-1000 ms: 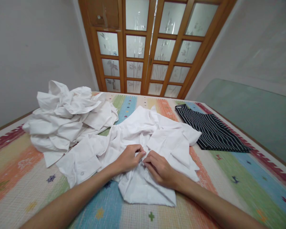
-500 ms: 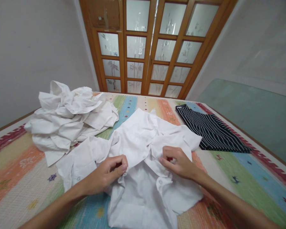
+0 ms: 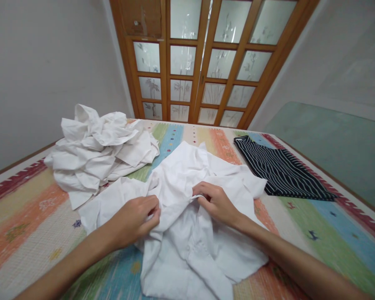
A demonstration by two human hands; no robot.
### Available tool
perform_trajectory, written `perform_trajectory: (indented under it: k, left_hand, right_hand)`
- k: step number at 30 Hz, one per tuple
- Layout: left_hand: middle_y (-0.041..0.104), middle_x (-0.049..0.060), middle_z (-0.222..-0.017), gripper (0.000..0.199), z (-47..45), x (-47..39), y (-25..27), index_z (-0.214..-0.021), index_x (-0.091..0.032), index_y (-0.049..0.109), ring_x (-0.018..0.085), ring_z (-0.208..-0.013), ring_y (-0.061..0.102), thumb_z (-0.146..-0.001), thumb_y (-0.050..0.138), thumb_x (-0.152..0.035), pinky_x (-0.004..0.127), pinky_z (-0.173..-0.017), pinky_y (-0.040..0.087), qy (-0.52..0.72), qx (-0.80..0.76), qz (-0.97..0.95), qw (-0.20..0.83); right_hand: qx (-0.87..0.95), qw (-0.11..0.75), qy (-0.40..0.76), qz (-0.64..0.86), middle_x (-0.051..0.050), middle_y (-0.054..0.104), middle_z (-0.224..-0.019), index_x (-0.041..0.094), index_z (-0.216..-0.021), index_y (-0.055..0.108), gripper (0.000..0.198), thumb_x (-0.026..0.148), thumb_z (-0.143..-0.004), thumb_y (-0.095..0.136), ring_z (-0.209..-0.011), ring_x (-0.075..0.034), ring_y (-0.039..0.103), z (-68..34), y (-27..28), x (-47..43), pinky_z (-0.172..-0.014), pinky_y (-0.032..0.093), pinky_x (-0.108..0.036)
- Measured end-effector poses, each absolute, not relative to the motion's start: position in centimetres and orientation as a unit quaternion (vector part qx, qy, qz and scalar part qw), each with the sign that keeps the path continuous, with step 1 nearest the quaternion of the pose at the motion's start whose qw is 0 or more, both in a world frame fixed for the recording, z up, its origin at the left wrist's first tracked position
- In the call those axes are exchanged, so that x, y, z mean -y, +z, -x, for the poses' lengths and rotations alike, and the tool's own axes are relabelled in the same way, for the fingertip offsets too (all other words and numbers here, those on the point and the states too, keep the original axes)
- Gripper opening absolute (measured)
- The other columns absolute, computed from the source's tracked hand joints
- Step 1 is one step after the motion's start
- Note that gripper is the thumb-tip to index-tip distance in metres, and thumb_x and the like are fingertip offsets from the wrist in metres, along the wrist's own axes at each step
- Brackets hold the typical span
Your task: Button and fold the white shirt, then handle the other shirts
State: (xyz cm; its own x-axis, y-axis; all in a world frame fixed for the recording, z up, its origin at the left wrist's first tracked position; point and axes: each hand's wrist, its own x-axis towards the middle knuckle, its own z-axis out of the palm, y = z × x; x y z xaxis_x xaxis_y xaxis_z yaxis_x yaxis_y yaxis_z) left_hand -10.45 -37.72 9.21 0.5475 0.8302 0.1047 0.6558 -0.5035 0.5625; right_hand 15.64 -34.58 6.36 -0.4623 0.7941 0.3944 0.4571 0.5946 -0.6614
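A white button-up shirt [image 3: 181,254] lies spread and rumpled on the patterned cloth in front of me. My right hand [image 3: 215,202] pinches an edge of it near the middle, with a fold of fabric pulled up between thumb and fingers. On the left side of the shirt, my left hand [image 3: 143,216] is closed with its fingertips at the fabric, gripping a bit of the front. The cloth between both hands is drawn into a slanting fold. Lower down, the shirt's front lies in soft creases towards me.
A heap of crumpled white clothes [image 3: 103,154] sits at the back left. To the right lies a folded black garment with white stripes [image 3: 283,168]. The colourful striped cloth [image 3: 318,233] covers the surface. Beyond stand wooden doors with glass panes [image 3: 183,60].
My right hand has moved left and taken hold of the shirt's edge. The left hand has shifted slightly left and up. The shirt's open front is now drawn together between them.
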Motion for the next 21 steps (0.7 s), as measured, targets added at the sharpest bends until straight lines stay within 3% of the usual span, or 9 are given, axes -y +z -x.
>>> perform_trajectory:
  k: [4,10,15,21]
  left_hand:
    - [0.058,0.003,-0.076,0.014,9.6,36.7,9.4,-0.079,-0.018,0.056,0.017,-0.071,0.053,-0.085,0.047,-0.026,0.027,-0.068,0.039,0.206,-0.447,-0.856,0.156]
    - [0.065,0.004,-0.083,0.021,5.7,35.7,9.2,-0.088,-0.017,0.063,0.016,-0.075,0.057,-0.087,0.053,-0.036,0.026,-0.070,0.043,0.247,-0.378,-0.855,0.257]
    - [0.070,0.003,-0.079,0.021,4.5,34.2,7.6,-0.085,-0.016,0.069,0.014,-0.069,0.059,-0.085,0.055,-0.032,0.023,-0.066,0.044,0.291,-0.358,-0.802,0.379]
    - [0.071,0.006,-0.080,0.028,4.5,33.7,7.1,-0.082,-0.012,0.070,0.016,-0.071,0.061,-0.083,0.055,-0.036,0.025,-0.067,0.046,0.314,-0.375,-0.744,0.455]
  right_hand:
    - [0.804,0.332,0.281,0.405,0.003,0.057,-0.066,0.019,-0.078,0.061,0.012,0.010,-0.078,0.053,-0.058,-0.012,0.048,-15.5,6.9,34.7,-0.056,0.036,-0.024]
    - [0.803,0.331,0.294,0.399,0.001,0.058,-0.072,0.018,-0.078,0.061,0.008,0.019,-0.084,0.055,-0.063,-0.013,0.050,-15.0,7.2,34.7,-0.058,0.036,-0.024]
    - [0.806,0.332,0.299,0.387,0.000,0.058,-0.075,0.017,-0.079,0.059,0.015,0.020,-0.089,0.049,-0.069,-0.014,0.052,-15.1,7.8,35.0,-0.063,0.038,-0.026]
    - [0.804,0.341,0.294,0.387,0.000,0.055,-0.074,0.018,-0.080,0.057,0.016,0.019,-0.091,0.046,-0.071,-0.015,0.052,-15.0,7.5,35.0,-0.066,0.038,-0.026]
